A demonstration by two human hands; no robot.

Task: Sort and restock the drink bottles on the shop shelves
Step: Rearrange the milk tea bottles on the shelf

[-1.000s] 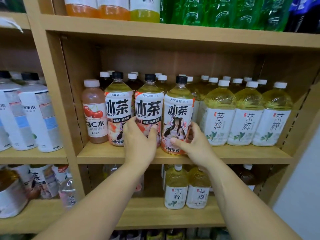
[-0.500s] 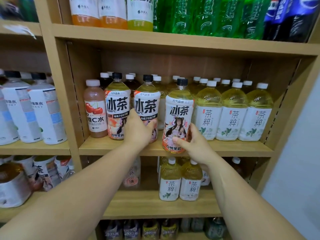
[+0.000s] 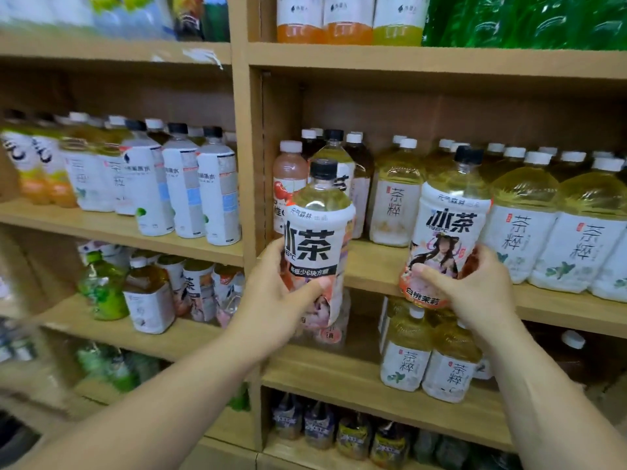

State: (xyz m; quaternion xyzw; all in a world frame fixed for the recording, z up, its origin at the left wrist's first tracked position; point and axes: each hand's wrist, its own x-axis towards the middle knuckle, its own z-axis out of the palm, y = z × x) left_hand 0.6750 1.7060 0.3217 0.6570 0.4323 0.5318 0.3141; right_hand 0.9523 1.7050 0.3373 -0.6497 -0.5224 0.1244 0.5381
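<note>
Two black-capped tea bottles are held clear of the middle shelf [image 3: 373, 266], one in each hand. The left-hand bottle [image 3: 317, 232] is gripped low on its body by the left hand [image 3: 274, 300]; the thumb is pressed across the front of the label and the fingers [image 3: 271, 252] are wrapped round its left side. It is carried in front of the shelf's front edge, upright with a slight tilt, and part of the row behind is masked by it.

The right-hand bottle [image 3: 448, 228] is gripped near its base by the right hand [image 3: 475, 286], thumb across the front of the label and the other fingers closed round its right side. Its base is seen level with the shelf's front edge; whether it touches the board cannot be told.

On the middle shelf, right of the right-hand bottle, a row of white-capped yellow tea bottles [image 3: 519, 218] is standing. At the shelf's left end, a pink bottle [image 3: 288, 178] is standing beside the upright post [image 3: 246, 164]. Under the middle shelf, two smaller yellow tea bottles [image 3: 431, 357] are standing on the lower board. Left of the post, white-labelled water bottles [image 3: 183, 184] are lined up.
</note>
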